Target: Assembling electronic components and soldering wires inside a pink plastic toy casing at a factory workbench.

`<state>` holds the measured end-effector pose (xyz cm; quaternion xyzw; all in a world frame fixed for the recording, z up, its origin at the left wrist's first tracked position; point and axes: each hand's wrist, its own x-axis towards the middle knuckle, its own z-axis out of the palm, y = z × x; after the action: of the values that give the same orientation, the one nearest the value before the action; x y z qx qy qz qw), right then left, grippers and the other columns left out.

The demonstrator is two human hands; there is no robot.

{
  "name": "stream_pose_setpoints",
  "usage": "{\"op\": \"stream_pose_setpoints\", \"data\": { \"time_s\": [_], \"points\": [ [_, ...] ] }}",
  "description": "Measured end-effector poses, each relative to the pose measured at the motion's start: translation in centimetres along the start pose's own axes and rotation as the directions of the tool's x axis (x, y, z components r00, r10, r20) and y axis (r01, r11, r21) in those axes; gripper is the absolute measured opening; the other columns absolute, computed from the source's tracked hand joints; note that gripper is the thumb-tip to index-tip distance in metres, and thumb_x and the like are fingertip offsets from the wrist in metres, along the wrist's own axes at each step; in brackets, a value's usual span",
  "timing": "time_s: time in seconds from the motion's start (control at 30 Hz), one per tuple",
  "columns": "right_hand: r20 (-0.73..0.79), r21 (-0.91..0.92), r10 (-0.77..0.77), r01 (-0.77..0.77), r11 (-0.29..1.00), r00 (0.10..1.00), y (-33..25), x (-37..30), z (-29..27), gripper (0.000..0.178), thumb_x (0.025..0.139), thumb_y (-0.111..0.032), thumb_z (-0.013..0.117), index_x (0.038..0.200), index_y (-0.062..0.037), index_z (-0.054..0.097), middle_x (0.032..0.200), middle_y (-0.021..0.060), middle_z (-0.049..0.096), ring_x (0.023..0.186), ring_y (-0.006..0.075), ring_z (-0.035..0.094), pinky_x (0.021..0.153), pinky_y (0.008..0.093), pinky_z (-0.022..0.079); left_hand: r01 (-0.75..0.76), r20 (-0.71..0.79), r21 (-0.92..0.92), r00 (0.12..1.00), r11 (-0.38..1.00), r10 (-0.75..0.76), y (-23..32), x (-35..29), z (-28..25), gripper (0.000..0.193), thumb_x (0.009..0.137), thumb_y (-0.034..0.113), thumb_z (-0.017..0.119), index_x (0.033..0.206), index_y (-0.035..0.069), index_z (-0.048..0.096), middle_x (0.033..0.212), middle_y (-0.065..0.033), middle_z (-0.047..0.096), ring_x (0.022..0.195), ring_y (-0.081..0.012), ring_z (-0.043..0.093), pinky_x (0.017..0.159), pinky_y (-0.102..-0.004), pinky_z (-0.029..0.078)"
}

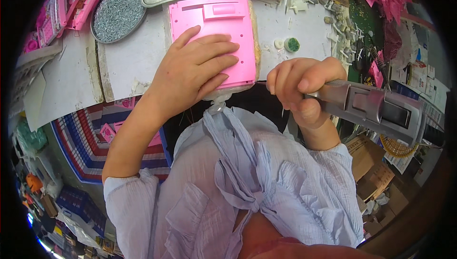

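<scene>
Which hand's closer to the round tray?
Left. The left hand rests on the pink panel, right of the round tray; the right hand, holding a gray tool, is farther right.

Upper centre: a left hand (193, 66) lies spread on a bright pink, rectangular plastic casing (238, 25) at the front edge of a white table (128, 64). Right of centre, the right hand (304, 85) curls around the front end of a grey metallic handheld tool (371, 106). Upper left, a round metal dish (115, 41) holds small silver screws (121, 11), beside a divided steel tray (157, 0).
</scene>
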<state>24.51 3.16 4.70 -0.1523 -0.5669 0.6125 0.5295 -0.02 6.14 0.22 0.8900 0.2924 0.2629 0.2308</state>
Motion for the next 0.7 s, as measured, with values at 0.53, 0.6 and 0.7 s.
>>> {"op": "stream_pose_setpoints", "data": {
  "time_s": [0.53,0.6,0.7],
  "points": [
    [-0.047,-0.167,-0.022,0.014,0.986,0.999,2.2,3.4,0.7,0.029,0.093,-0.019,0.079,0.088,-0.0104,0.052,0.061,0.0024,0.055,0.046,0.0185,0.049,0.046,0.0325,0.044,0.008,-0.073,-0.063,0.997,0.998,-0.013,-0.6,0.0,0.1,0.034,0.081,0.018,0.076,0.113,0.008,0.072,0.131,-0.0081,0.067,0.129,-0.0309,0.057,0.109,-0.0505,0.044],
    [0.127,-0.349,-0.020,0.063,0.935,0.992,2.4,3.6,-0.1,0.028,0.093,-0.017,0.077,0.088,-0.0094,0.051,0.060,0.0037,0.055,0.047,0.0197,0.052,0.049,0.0339,0.048,0.016,-0.075,-0.088,0.997,0.996,-0.023,-0.6,-0.1,0.2,0.034,0.081,0.018,0.076,0.114,0.008,0.072,0.132,-0.0080,0.066,0.128,-0.0308,0.057,0.109,-0.0508,0.044],
    [0.222,-0.358,-0.040,0.120,0.926,0.974,2.7,4.3,-0.3,0.028,0.091,-0.015,0.078,0.083,-0.0086,0.052,0.058,0.0041,0.055,0.050,0.0209,0.057,0.054,0.0376,0.052,0.031,-0.063,-0.099,0.997,0.995,-0.037,-0.6,-0.1,0.0,0.035,0.081,0.019,0.076,0.114,0.008,0.071,0.132,-0.0080,0.066,0.128,-0.0306,0.057,0.110,-0.0511,0.044]
  ]
}}
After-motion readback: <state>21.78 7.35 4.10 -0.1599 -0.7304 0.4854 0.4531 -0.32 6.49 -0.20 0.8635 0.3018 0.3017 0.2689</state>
